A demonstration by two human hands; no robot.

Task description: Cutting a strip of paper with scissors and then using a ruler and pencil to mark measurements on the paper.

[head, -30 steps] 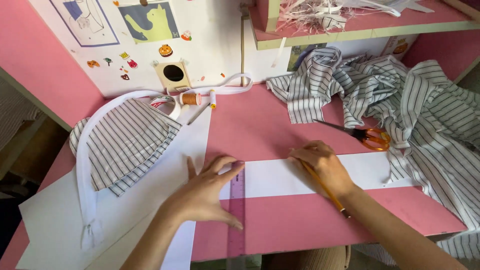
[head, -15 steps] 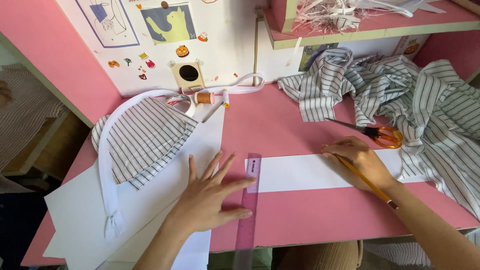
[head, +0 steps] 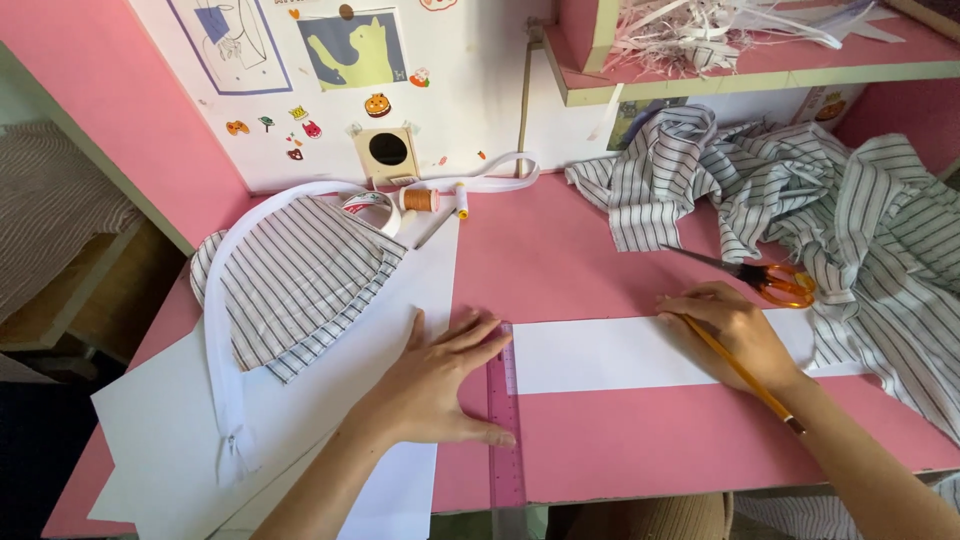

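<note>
While the left hand (head: 440, 385) lies flat, fingers spread, pinning the purple ruler (head: 505, 420) near the desk's front edge, the right hand (head: 735, 335) grips a pencil (head: 745, 375) over the light, floppy paper strip (head: 620, 352), best held flat.

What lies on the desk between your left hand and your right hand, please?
In the head view, the purple ruler and the white paper strip lie between the left hand and right hand.
</note>
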